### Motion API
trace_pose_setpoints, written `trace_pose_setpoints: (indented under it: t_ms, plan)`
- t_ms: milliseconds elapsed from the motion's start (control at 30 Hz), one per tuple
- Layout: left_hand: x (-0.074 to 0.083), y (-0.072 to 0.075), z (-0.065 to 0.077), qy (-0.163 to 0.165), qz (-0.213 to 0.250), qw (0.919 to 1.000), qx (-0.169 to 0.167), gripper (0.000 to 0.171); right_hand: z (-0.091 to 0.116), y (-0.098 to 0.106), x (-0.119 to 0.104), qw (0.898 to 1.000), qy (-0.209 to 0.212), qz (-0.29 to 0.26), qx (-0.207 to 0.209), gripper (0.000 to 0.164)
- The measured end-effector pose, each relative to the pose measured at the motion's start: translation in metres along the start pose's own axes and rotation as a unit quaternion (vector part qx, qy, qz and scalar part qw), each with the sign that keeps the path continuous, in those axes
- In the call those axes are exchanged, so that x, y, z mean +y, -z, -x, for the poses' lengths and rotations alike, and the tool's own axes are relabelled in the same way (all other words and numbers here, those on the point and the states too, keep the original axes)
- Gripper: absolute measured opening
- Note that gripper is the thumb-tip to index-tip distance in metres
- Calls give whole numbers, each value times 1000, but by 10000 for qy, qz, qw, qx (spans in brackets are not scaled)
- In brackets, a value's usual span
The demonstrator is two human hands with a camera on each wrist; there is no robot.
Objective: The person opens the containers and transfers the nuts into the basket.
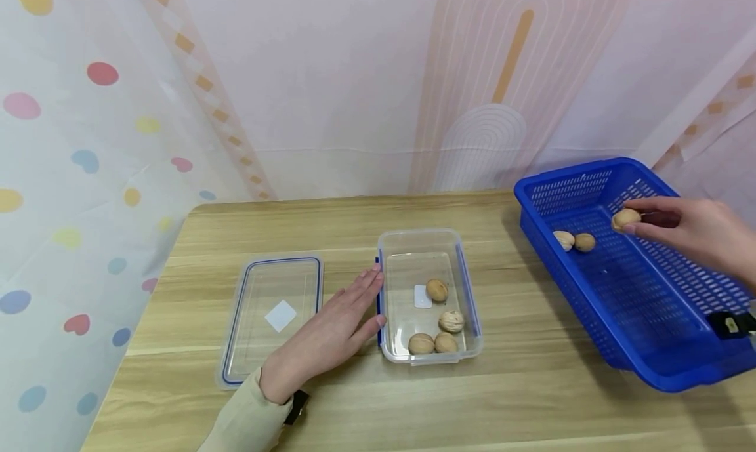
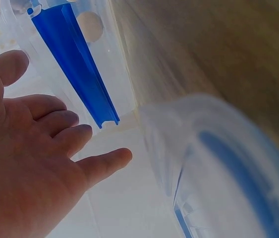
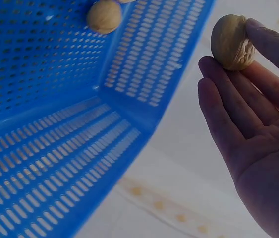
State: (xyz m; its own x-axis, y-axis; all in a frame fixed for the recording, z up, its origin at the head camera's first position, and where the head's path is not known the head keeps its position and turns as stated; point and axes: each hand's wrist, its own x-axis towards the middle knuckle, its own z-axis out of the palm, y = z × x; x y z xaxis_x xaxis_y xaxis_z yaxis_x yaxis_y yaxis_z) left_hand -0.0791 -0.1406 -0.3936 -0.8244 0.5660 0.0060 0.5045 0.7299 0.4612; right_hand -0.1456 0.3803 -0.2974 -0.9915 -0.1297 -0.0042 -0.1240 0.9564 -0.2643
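Note:
My right hand [image 1: 688, 226] pinches a walnut [image 1: 627, 220] between thumb and fingertips, above the far right part of a blue basket [image 1: 567, 278]. In the right wrist view the same walnut [image 3: 231, 42] sits at the fingertips, beside the basket's rim. Two walnuts [image 1: 585, 242] lie inside the basket near its left wall. My left hand [image 1: 331, 330] has its fingers extended, fingertips at the left side of a clear plastic container [image 1: 413, 242]. Several walnuts [image 1: 451, 321] lie in that container, mostly toward its near end. The left wrist view shows a blue side latch [image 2: 72, 64] near the fingers.
A clear lid [image 1: 251, 347] with a blue seal lies left of the container, partly behind my left forearm. Everything stands on a wooden table [image 1: 496, 406]. A patterned cloth [image 1: 354, 111] hangs behind the table and along its left side.

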Motion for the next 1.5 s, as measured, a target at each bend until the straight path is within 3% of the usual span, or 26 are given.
trace_pose_setpoints:
  t_ms: [200, 367, 600, 1000, 1233, 1500]
  plan:
    - [1, 1, 0, 27, 10, 10000, -28, 71, -8, -8, 18, 9988, -68, -153, -462, 65]
    - [0, 2, 1, 73, 0, 10000, -56, 71, -14, -17, 28, 9985, 61, -206, -495, 58]
    - [0, 3, 3, 102, -15, 9999, -48, 70, -26, -25, 34, 9950, -90, -547, -836, 57]
    - [1, 4, 4, 102, -50, 9999, -82, 70, -38, -42, 42, 9910, -59, -429, -1269, 47]
    - [2, 4, 3, 77, -18, 9999, -87, 70, -37, -49, 48, 9880, 40, -493, -1463, 57]
    - [3, 3, 1, 116, -57, 9999, -110, 69, -40, -56, 52, 9862, 56, -445, -1596, 56]
